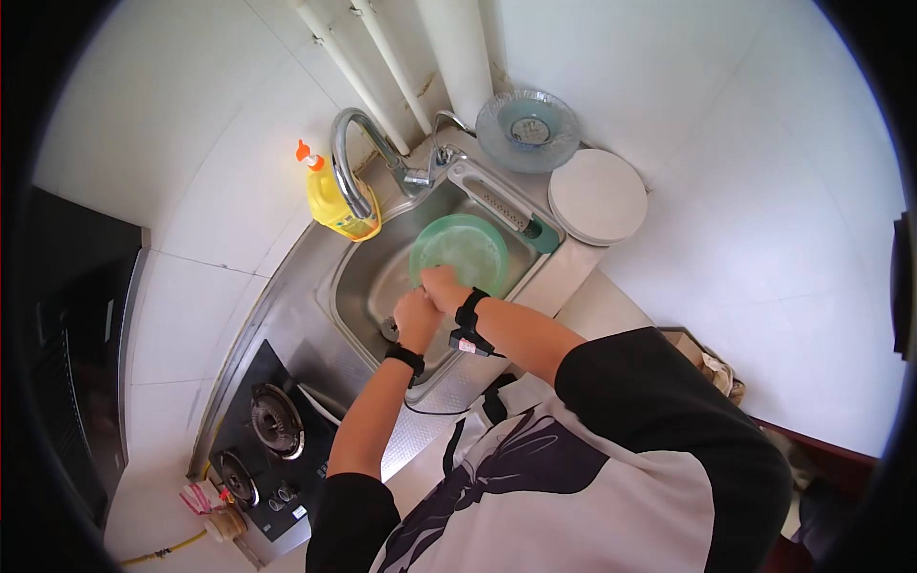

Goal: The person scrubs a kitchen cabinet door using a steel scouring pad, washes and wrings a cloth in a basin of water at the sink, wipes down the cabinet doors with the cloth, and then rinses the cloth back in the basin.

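Over the steel sink [349, 296], my left hand [417, 317] and my right hand [444, 287] are closed and pressed against each other. Whatever they grip, if anything, is hidden by the fingers. Beyond them in the sink stands a round green basin [437, 227] with cloudy, sudsy water inside. My right hand is over the basin's near edge; whether it touches the rim I cannot tell. The left one is just nearer to me, beside the drain fitting [390, 328]. Black bands with a small device circle both wrists.
A curved faucet [346, 143] and a yellow pump bottle [336, 202] stand at the sink's back left. Along the right lie a strainer rack [501, 202], a glass bowl [528, 131] and stacked white plates [598, 196]. A gas stove [277, 420] sits at the lower left.
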The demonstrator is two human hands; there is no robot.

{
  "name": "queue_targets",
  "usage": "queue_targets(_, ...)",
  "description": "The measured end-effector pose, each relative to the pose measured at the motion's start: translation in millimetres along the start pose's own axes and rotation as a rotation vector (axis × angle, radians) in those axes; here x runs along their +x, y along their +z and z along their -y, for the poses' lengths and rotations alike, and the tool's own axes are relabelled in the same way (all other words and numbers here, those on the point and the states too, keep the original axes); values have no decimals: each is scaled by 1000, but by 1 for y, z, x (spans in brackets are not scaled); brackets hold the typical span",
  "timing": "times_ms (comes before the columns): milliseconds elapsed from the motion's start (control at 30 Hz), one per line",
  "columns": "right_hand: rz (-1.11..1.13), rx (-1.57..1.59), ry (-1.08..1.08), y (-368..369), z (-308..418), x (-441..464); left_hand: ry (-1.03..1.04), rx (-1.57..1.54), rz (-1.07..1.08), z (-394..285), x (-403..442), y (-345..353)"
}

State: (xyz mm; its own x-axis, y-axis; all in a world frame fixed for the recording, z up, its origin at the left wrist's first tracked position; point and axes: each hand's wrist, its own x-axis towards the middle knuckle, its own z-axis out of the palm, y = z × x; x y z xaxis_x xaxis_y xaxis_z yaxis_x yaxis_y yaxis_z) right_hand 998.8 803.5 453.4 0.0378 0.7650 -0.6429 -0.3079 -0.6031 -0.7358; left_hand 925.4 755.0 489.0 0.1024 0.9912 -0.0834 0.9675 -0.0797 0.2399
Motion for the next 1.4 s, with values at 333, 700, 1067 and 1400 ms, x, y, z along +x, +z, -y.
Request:
queue_targets(333, 517, -465, -266, -6, 6, 22, -183, -484, 486, 40, 5, -18)
queue_targets(700, 604, -1733, -1476, -6, 50, -80, -379, -961, 1107, 74, 8, -15)
queue_targets(1067, 734, -1825, -1532, -20, 20, -19, -387, -1211, 890, 41, -14, -35)
queue_targets(1400, 868, -1712, -1695, -19, 43, -29, -667, -1445, 975, 41, -8, -6)
